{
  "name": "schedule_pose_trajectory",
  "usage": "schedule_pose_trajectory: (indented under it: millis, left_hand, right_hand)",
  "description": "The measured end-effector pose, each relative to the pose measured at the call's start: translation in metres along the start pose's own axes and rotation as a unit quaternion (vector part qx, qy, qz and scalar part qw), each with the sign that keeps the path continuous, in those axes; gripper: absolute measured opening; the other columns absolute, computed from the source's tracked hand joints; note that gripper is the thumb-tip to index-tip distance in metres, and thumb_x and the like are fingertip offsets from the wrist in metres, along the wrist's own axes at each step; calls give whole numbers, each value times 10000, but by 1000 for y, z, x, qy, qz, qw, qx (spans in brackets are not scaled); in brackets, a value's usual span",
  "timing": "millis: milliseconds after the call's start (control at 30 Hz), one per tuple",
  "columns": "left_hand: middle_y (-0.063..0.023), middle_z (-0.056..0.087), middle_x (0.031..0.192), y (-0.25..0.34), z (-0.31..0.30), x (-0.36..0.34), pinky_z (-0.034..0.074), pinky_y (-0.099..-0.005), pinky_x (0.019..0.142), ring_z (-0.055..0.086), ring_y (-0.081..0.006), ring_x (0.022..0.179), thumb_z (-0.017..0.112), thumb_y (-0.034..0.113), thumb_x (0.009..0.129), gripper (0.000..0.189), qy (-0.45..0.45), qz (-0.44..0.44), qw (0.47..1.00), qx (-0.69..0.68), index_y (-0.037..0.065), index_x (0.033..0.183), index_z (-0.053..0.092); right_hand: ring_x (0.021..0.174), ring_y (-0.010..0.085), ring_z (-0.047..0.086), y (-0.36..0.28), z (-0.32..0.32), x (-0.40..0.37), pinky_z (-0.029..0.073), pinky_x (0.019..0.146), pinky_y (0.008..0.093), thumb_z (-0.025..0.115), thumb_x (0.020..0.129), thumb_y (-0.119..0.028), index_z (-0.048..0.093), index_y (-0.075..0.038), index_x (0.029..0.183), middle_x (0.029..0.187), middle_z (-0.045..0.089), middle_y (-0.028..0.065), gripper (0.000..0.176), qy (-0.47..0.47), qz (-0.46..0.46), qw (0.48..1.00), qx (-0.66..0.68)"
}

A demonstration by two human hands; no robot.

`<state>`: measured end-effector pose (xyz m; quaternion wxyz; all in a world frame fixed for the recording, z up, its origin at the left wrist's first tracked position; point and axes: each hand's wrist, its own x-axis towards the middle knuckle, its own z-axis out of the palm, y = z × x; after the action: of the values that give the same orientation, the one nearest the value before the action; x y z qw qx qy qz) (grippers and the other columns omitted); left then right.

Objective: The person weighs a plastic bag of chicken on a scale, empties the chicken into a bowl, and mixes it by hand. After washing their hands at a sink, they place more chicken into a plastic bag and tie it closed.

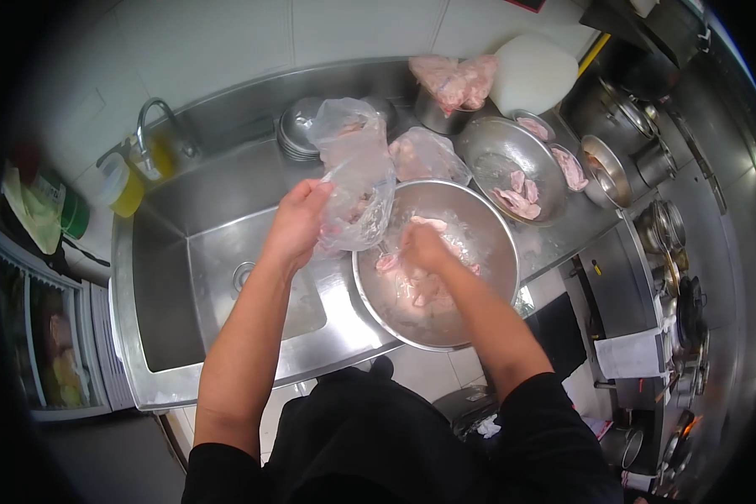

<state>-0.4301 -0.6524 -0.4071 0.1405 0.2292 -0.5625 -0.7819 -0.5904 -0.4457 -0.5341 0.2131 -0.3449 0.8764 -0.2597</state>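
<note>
My left hand [302,220] is closed on the side of a clear plastic bag [357,168] with pink raw meat inside. The bag hangs beside and partly over the left rim of a large steel bowl [504,252]. Inside that bowl, pieces of raw meat [420,294] lie in water. Over the bowl, my right hand [422,245] reaches down among the meat with its fingers curled; whether they hold a piece is too blurred to make out.
A sink basin [235,235] with a faucet [153,126] is at the left. Behind the large bowl are another meat bag [428,157] and stacked steel bowls [298,126]. A second bowl [496,155] with meat stands to the right, near a white board [536,74].
</note>
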Motion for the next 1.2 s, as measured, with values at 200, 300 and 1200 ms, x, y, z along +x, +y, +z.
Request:
schedule_pose_trajectory:
  millis: [200,300,1200]
  left_hand:
    - [-10,584,855,-7,-7,5,512,-293,623,540,-104,722,535,252,977,200,4,-18,1000,24,63,1023,581]
    - [26,557,838,-3,-1,3,491,-275,602,511,-75,708,547,259,978,156,8,-25,1000,9,109,1013,574]
    - [23,542,773,-5,-5,-4,470,-261,568,465,-61,620,542,246,978,164,5,-21,1000,22,90,1009,583]
  right_hand:
    - [1172,412,485,24,-43,-7,444,955,437,752,697,-191,550,-78,1221,1297,447,266,573,147,50,985,-75]
    - [1261,460,396,3,-35,-23,414,1010,513,760,705,-173,461,-106,1303,1447,258,254,672,21,120,970,-209]
    - [1200,392,483,-56,16,-30,479,939,452,773,736,-300,566,-167,1269,1319,437,156,587,-95,14,963,-252]
